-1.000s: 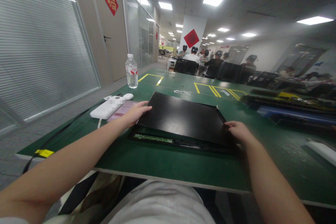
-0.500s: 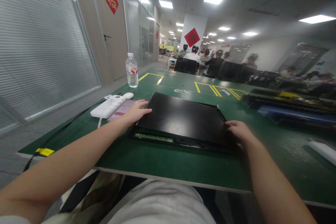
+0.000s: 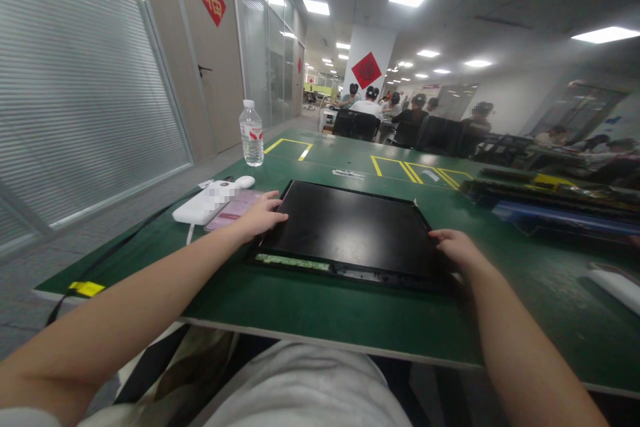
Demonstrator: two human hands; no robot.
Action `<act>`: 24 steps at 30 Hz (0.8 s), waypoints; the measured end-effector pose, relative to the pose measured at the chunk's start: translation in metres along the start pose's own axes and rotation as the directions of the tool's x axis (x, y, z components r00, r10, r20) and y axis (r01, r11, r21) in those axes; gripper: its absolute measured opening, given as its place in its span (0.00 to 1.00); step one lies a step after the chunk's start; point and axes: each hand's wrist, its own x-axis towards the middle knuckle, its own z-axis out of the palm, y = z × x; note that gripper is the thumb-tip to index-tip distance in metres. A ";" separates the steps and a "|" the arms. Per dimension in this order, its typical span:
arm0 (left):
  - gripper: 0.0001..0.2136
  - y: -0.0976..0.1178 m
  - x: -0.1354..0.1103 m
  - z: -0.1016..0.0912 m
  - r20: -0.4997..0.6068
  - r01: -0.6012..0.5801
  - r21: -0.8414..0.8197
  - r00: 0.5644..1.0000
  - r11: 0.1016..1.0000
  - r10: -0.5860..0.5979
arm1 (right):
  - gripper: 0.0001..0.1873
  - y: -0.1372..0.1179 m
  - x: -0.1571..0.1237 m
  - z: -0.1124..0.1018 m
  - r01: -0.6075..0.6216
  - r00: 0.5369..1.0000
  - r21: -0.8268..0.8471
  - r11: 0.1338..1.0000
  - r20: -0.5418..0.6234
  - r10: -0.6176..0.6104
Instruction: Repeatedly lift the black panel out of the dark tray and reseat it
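A black flat display panel (image 3: 350, 230) lies almost level in its dark frame on the green table (image 3: 320, 310). A narrow green circuit strip (image 3: 293, 261) shows along the frame's near edge. My left hand (image 3: 257, 217) grips the panel's left edge, thumb on top and fingers curled at the side. Over at the right edge near the front corner, my right hand (image 3: 457, 247) holds the panel with bent fingers. Both forearms reach in from below.
A white power bank (image 3: 203, 207), a pink phone (image 3: 235, 208) and a white mouse (image 3: 244, 181) lie left of the panel; a water bottle (image 3: 251, 135) stands behind them. Stacked panels (image 3: 550, 203) fill the right side, a white object (image 3: 617, 287) sits near right. Several seated people (image 3: 370, 107) work far back.
The panel, raised and tilted above its frame a second ago, has come down and now sits nearly flat in it. Both hands stayed on its edges.
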 end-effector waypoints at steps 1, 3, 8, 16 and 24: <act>0.21 0.000 0.000 0.000 0.003 0.004 0.008 1.000 1.000 -0.004 | 0.28 0.000 0.000 0.000 0.000 1.000 0.006 1.000 0.004 0.000; 0.22 -0.001 0.002 0.001 0.012 0.009 0.029 1.000 1.000 -0.009 | 0.28 -0.001 -0.001 0.000 -0.002 1.000 0.026 1.000 0.020 0.002; 0.24 -0.007 0.006 0.003 0.016 0.010 0.055 1.000 0.998 -0.011 | 0.28 -0.003 -0.003 -0.001 -0.027 0.999 0.019 0.999 0.030 0.026; 0.23 -0.014 0.010 0.004 0.020 -0.025 0.094 1.000 0.995 0.023 | 0.29 -0.002 -0.003 0.000 -0.013 0.999 0.015 1.000 0.038 0.013; 0.23 -0.011 0.008 0.004 0.024 -0.016 0.093 1.000 0.996 0.013 | 0.30 -0.003 -0.005 -0.001 -0.047 0.997 0.023 0.999 0.060 0.045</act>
